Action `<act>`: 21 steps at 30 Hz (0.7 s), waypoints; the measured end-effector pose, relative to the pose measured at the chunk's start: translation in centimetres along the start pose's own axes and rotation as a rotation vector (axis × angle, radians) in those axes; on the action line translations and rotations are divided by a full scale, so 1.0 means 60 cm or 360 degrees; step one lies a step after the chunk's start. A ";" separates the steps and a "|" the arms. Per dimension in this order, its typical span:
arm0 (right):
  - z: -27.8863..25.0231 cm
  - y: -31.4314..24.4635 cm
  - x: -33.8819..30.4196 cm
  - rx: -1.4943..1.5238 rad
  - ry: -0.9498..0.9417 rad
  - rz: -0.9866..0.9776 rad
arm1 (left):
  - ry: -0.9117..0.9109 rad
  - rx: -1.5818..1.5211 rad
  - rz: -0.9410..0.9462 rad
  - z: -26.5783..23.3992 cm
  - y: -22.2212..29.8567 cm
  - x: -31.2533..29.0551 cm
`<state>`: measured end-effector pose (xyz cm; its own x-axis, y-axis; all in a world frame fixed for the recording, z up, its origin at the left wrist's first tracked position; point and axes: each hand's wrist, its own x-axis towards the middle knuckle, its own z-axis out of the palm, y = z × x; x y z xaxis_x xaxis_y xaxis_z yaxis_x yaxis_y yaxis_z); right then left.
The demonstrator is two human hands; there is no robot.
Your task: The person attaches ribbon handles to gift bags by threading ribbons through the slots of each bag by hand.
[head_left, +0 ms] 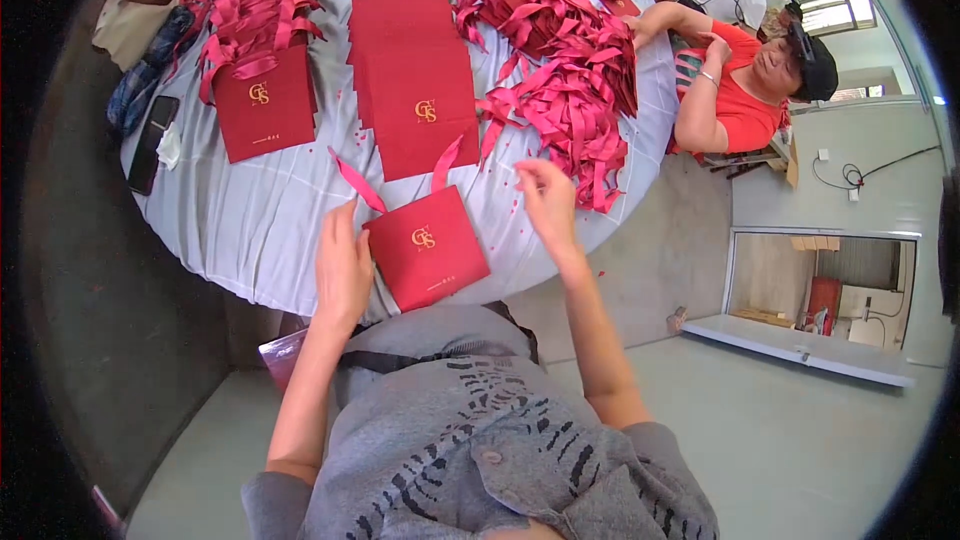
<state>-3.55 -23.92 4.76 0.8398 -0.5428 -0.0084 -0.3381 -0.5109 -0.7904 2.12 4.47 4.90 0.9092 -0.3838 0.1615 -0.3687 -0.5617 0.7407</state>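
Red bag [428, 250] beside left fingers [345, 223]

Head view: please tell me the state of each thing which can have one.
Front red bag: lying flat
Pink ribbon ends: untied
Left hand: open, beside the bag's left edge
Right hand: raised, partly curled, clear of the bag
Middle red bags: flat, overlapping
Left ribboned bags: stacked
Right ribboned bags: heaped
White tablecloth: creased
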 end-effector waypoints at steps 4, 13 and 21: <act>0.023 0.021 0.052 -0.0173 0.0080 -0.0459 | 0.0001 0.0102 0.0325 0.012 0.000 0.028; 0.061 0.024 0.081 -0.0830 0.0037 -0.0848 | -0.0212 0.0259 0.0395 0.032 0.007 0.034; 0.003 0.015 -0.008 -0.0489 0.0074 -0.0823 | -0.0204 0.0262 0.0490 0.035 0.026 0.029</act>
<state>-4.17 -23.99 3.96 0.9108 -0.1977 0.3624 -0.0038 -0.8818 -0.4715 2.73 1.38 4.97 0.7232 -0.6357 0.2699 -0.6567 -0.5120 0.5537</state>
